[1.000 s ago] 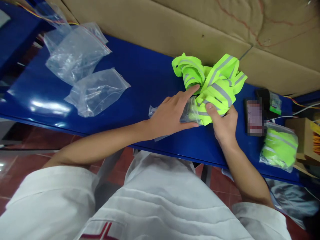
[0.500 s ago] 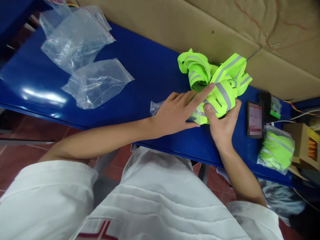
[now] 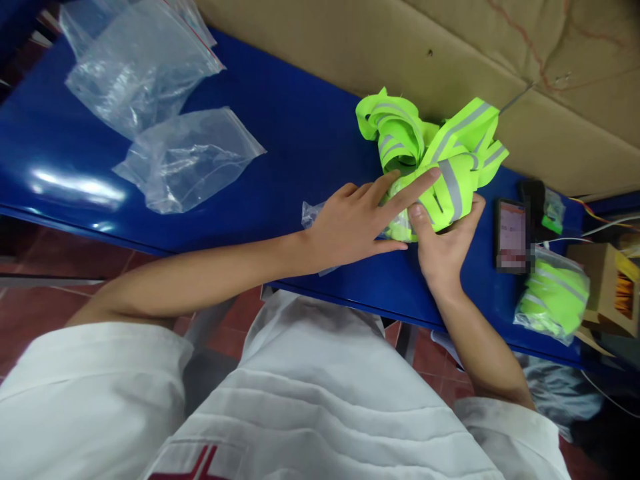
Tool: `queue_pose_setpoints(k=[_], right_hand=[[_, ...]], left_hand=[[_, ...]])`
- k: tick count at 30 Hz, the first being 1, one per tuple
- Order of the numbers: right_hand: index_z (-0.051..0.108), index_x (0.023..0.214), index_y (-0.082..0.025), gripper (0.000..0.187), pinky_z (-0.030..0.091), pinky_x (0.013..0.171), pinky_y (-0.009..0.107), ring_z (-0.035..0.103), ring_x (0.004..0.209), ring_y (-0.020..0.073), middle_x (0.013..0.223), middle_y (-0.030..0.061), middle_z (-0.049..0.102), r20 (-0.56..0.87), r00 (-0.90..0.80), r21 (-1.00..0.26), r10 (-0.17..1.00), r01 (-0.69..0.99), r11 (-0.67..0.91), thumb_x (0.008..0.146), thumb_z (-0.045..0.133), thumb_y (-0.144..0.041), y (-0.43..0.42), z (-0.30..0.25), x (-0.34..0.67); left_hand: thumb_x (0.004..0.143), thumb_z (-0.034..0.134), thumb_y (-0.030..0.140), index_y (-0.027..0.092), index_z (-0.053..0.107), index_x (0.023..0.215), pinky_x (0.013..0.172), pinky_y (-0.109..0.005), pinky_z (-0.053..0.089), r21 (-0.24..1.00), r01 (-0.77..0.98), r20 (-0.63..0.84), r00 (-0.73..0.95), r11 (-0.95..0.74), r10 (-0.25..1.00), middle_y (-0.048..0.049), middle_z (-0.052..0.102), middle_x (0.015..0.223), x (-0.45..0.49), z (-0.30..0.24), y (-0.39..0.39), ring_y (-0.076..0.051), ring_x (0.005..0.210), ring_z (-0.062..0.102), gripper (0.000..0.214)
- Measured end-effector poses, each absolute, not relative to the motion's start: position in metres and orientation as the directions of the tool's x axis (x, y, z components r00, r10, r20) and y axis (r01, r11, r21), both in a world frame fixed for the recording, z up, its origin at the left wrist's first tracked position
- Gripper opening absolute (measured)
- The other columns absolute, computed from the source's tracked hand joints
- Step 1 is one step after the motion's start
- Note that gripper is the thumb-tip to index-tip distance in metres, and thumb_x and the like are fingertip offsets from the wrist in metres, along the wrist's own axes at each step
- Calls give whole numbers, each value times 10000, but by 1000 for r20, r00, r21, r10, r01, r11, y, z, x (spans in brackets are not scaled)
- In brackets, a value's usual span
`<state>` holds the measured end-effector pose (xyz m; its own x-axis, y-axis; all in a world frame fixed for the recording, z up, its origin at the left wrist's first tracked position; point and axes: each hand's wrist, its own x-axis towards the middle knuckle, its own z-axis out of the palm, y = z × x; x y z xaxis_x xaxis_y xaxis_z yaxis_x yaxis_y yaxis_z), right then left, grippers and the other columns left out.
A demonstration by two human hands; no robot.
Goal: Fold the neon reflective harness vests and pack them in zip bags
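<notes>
A bundle of neon-yellow reflective straps (image 3: 453, 183) with grey stripes is bunched on the blue table, some loops loose at its far side. My right hand (image 3: 445, 250) grips the near right side of this bundle, thumb on top. Partly under my left hand (image 3: 355, 223) is a clear plastic bag (image 3: 311, 212), its closed end poking out left of the wrist. The left hand holds the bag around the near left part of the straps, its index finger stretched across them and its thumb low along the bag's edge. My palm hides most of the bag.
Several clear zip bags (image 3: 193, 157) lie on the left of the blue table (image 3: 280, 113). To the right are a phone (image 3: 512, 233), a bagged neon strap bundle (image 3: 555, 293) and a cardboard box (image 3: 603, 277). A brown cardboard-like panel (image 3: 320, 47) borders the far edge.
My left index finger has slid slightly right and farther over the straps. More of the near straps now shows beneath the clear plastic. The right hand keeps its grip; the view has shifted slightly.
</notes>
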<state>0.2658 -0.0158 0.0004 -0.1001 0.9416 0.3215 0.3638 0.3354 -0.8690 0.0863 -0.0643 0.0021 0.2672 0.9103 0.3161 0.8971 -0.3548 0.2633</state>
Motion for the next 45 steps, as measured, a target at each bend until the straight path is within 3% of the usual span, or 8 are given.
queue_pose_setpoints(k=[6,11,16,21,25,32,37,45], right_hand=[[467,1365,-299,727,562,1120,476,629,1338,313,1376,108,624,180,-159,-954,971,213,212,834,794,-674,-16,-9,264],[465,1400,-372,555,599,1086,456,592,1412,261,1490,29,597,-71,-493,-995,867,94,-28,973,638,-680,-8,-9,274],[613,1256,-312,471,628,1006,444,690,1209,275,1281,54,688,177,-519,-914,837,229,335,892,826,-521,8,-1,297],[625,1310,-321,487,663,862,392,741,1086,236,1223,45,734,221,-554,-915,803,168,368,893,852,-426,13,-4,302],[642,1053,-296,255,646,721,334,743,840,180,1017,3,759,264,-421,-917,868,171,361,909,838,-374,9,-14,295],[494,991,-290,326,586,619,312,692,723,163,900,-25,696,283,-346,-906,895,209,367,944,774,-450,-1,-26,277],[479,1016,-273,347,514,624,310,630,690,159,821,-26,612,381,-361,-777,851,374,506,943,769,-449,-10,-15,278],[465,898,-253,393,390,562,322,591,592,180,674,-12,592,533,-458,-314,711,674,669,995,676,-571,-24,-4,283]], left_hand=[[943,718,577,321,118,1723,1050,-437,499,264,905,317,244,-333,916,-155,543,1527,85,6,-63,-368,1296,618,1017],[920,741,573,287,121,1719,996,-410,534,276,908,301,231,-316,925,-178,538,1482,83,1,-61,-343,1227,645,1051],[900,793,481,296,100,1709,1019,-401,548,422,820,293,281,-387,914,-145,523,1499,74,-5,-55,-312,1249,647,1081],[835,868,445,304,92,1707,1094,-407,535,495,767,278,306,-408,911,-135,501,1548,70,-9,-52,-314,1355,605,1176],[824,872,508,292,113,1710,1041,-420,571,389,847,262,275,-362,925,-165,503,1540,78,-10,-55,-342,1312,634,1186],[867,821,459,325,138,1718,1014,-455,571,240,929,271,213,-280,939,-183,381,1659,82,-9,-57,-378,1252,659,1099],[857,798,461,332,204,1701,1013,-392,570,384,867,300,208,-318,931,-118,449,1613,77,-11,-55,-325,1295,635,1040],[884,689,360,293,250,1679,1052,-371,537,485,806,310,205,-340,928,-106,414,1662,83,-4,-56,-281,1400,565,910]])
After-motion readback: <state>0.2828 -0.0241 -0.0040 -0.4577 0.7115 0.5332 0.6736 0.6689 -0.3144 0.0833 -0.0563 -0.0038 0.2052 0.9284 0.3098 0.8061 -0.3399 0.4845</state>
